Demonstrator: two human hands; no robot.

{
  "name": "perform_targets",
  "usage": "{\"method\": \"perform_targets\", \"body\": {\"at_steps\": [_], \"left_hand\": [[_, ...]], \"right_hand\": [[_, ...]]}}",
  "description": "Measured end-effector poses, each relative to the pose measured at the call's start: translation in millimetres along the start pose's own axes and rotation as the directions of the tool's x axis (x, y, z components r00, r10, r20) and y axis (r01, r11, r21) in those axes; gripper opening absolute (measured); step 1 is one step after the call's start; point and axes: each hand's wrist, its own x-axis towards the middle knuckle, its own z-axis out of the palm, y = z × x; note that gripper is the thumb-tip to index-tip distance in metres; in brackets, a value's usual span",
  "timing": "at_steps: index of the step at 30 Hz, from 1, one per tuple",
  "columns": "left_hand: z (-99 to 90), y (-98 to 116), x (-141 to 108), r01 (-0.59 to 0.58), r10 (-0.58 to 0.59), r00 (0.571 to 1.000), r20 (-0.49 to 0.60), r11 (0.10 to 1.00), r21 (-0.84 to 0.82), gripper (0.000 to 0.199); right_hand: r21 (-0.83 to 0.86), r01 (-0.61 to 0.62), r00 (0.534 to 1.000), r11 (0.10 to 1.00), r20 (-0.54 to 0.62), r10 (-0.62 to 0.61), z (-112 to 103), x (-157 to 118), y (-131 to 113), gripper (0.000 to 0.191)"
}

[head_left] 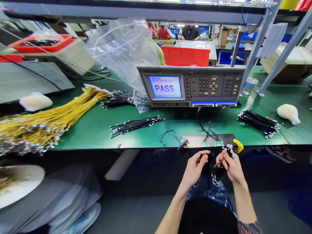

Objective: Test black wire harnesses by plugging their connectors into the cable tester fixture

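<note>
My left hand (196, 165) is closed just in front of the table edge, with a short dark piece, seemingly a thin black cable (200, 158), between thumb and fingers. Beside it, my right hand (230, 165) grips a bundle of black cables (217, 177) with white connector ends, some poking out above the fingers and some hanging below. Beyond both hands, a fixture plate (191, 139) at the table edge carries two small green circuit boards (218, 143). Black wires (204, 126) run from these boards to a tester (192, 86) whose screen reads PASS.
A yellow clamp (239, 146) sits at the plate's right end. Black cable bundles lie left (136, 126) and right (259, 122). Yellow cables (60, 120) cover the table's left side. A plastic bag (124, 48) hangs beside the tester, and a red bin (186, 56) stands behind it.
</note>
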Motion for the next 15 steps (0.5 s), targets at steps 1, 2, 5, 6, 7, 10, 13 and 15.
{"method": "perform_targets", "body": {"at_steps": [1, 2, 5, 6, 7, 10, 13, 15], "left_hand": [[-0.9, 1, -4, 0.002, -0.002, 1.000, 0.022, 1.000, -0.015, 0.062], [-0.9, 2, -7, 0.004, -0.002, 0.999, 0.041, 0.999, -0.038, 0.068], [3.5, 5, -15, -0.001, 0.010, 0.996, 0.086, 0.995, -0.095, 0.075], [5.7, 6, -17, -0.009, 0.018, 0.995, 0.098, 0.996, -0.093, 0.073], [7.9, 6, -18, -0.021, 0.030, 0.994, 0.108, 0.997, -0.075, 0.071], [13.0, 7, -19, -0.087, 0.083, 0.992, 0.097, 0.995, 0.038, 0.064], [16.1, 7, -18, -0.123, 0.114, 0.991, 0.071, 0.983, 0.139, 0.062], [17.2, 6, -17, -0.105, 0.092, 0.992, 0.081, 0.979, 0.172, 0.063]], "right_hand": [[0.031, 0.004, 1.000, 1.000, 0.007, -0.004, -2, -2, -1, 0.051], [0.055, 0.000, 1.000, 0.998, 0.017, -0.001, -4, -3, -1, 0.050], [0.020, 0.024, 0.999, 1.000, 0.022, -0.025, -3, -7, 2, 0.047], [-0.027, 0.057, 0.998, 0.998, 0.004, -0.057, 0, -8, 4, 0.046], [-0.080, 0.089, 0.996, 0.993, -0.013, -0.091, 3, -9, 7, 0.044], [-0.186, 0.128, 0.990, 0.974, -0.038, -0.137, 13, -15, 14, 0.039], [-0.184, 0.120, 0.988, 0.976, -0.069, -0.135, 19, -20, 21, 0.037], [-0.167, 0.109, 0.989, 0.980, -0.078, -0.123, 19, -20, 24, 0.035]]}}
